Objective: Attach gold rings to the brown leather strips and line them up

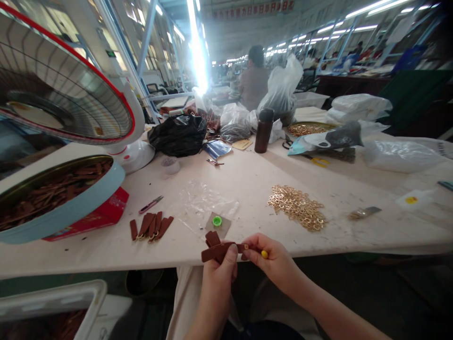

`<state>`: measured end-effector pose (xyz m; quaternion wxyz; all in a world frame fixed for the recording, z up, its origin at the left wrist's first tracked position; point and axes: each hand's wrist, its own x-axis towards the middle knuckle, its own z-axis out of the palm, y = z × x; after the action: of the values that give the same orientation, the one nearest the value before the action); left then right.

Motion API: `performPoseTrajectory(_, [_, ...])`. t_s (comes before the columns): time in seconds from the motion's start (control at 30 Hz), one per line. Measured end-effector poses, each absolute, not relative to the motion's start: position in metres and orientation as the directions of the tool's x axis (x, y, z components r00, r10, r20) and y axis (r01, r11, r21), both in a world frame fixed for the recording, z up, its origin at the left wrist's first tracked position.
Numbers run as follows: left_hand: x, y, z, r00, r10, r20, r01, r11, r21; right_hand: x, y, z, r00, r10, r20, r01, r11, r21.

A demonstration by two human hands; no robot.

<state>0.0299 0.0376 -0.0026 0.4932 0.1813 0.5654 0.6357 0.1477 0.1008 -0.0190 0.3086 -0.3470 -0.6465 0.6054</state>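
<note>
My left hand (221, 271) is closed around a few brown leather strips (214, 251), fanned out above the table's front edge. The thumb presses the top strip. My right hand (271, 259) pinches the narrow right end of that strip, where a small gold-coloured piece (247, 246) shows. A small yellow thing (264, 254) sticks out by the right fingers; its kind is unclear. Just beyond the hands lies a green round cap (217, 220) on a grey square (222, 226). Finished-looking leather tabs with gold rings (151, 225) lie to the left.
A pile of gold rings (297, 206) lies to the right. Thread snips (151, 204), a tape roll (170, 165) and a dark bottle (264, 131) stand or lie farther off. At left are a round tin (88, 196) of leather pieces and a fan (129, 113). A person (255, 75) sits beyond.
</note>
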Motion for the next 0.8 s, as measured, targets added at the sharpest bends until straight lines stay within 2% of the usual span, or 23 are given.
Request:
performPoseTrajectory(0.13, [0.028,0.038,-0.004,-0.330,0.857,-0.395,-0.585,0.143,0.798,0.148,0.098,-0.016,-0.543,0.839,0.038,0.165,0.151,-0.975])
performPoseTrajectory(0.3, [0.025,0.037,-0.004,-0.290,0.850,-0.440,-0.705,0.121,0.698,0.147,0.095,-0.015,-0.562,0.823,0.076,0.177,0.209,-0.962])
performPoseTrajectory(0.4, [0.025,0.032,-0.002,-0.198,0.851,-0.486,-0.793,0.152,0.589,0.149,0.093,-0.020,-0.580,0.809,0.099,0.159,0.231,-0.960])
performPoseTrajectory(0.53, [0.026,0.025,-0.001,-0.105,0.841,-0.531,-0.852,0.198,0.484,0.155,0.089,-0.024,-0.589,0.804,0.081,0.227,0.261,-0.938])
performPoseTrajectory(0.63, [0.026,0.024,-0.001,-0.168,0.849,-0.501,-0.831,0.152,0.535,0.157,0.088,-0.019,-0.571,0.818,0.062,0.201,0.212,-0.956])
performPoseTrajectory(0.8, [0.026,0.023,-0.003,-0.332,0.865,-0.376,-0.647,0.081,0.758,0.155,0.087,-0.007,-0.585,0.808,-0.064,0.046,-0.045,-0.998])
